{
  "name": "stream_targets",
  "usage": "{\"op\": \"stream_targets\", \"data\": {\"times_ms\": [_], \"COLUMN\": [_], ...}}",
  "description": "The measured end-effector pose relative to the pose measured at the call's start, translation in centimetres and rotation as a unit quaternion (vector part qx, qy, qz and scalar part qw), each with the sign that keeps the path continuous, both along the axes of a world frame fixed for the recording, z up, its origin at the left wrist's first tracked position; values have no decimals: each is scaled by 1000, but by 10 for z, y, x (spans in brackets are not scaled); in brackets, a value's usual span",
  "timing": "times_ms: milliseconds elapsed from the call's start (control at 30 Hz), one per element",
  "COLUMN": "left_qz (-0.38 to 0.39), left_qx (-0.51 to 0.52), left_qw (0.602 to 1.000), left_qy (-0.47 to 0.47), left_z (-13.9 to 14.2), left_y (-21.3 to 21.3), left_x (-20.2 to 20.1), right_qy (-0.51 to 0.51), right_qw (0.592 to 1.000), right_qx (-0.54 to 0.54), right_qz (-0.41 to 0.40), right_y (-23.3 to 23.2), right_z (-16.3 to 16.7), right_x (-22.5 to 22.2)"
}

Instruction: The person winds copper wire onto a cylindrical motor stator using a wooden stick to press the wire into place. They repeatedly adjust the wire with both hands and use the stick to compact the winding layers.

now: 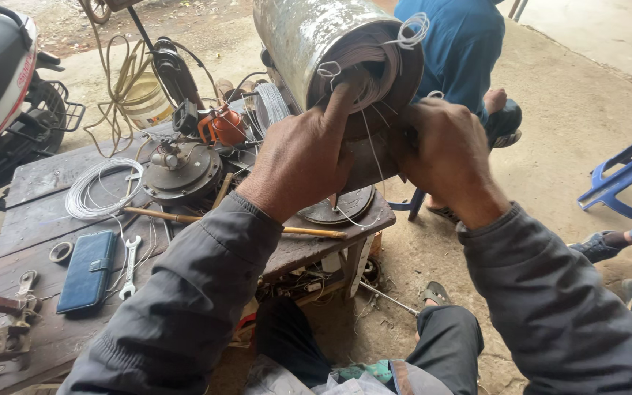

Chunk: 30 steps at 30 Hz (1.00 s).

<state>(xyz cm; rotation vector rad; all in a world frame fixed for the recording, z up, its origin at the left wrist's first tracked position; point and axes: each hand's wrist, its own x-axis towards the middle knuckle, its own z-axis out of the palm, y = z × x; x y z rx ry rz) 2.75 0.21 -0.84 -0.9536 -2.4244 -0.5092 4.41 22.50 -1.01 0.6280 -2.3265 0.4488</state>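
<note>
A grey metal motor housing (301,33) stands tilted on the wooden workbench (45,183), its open end facing me with white wire windings (363,62) packed inside. My left hand (298,157) presses its index finger up onto the windings at the rim. On the housing's right rim rests my right hand (444,150), fingers curled around the edge and the wires. Loose white wire ends (412,29) stick out at the top.
The bench carries a white wire coil (100,186), a round motor end cover (181,172), a wooden stick (184,216), a spanner (129,267), a blue wallet case (88,271) and an orange tool (222,126). A person in blue (459,44) sits behind. Blue plastic chair (627,175) right, scooter (1,80) left.
</note>
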Motion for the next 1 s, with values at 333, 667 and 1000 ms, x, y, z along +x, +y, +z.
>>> {"op": "stream_targets", "data": {"times_ms": [333, 667, 1000], "left_qz": [13, 3, 79], "left_qx": [76, 60, 29], "left_qw": [995, 997, 993], "left_qy": [67, 40, 78], "left_z": [-16, -18, -17], "left_y": [3, -1, 10], "left_x": [1, 1, -10], "right_qy": [65, -100, -121], "right_qw": [995, 983, 941], "right_qx": [45, 107, -278], "right_qz": [-57, -109, 151], "right_y": [-16, -22, -32], "right_z": [2, 32, 11], "right_x": [-20, -34, -26]}}
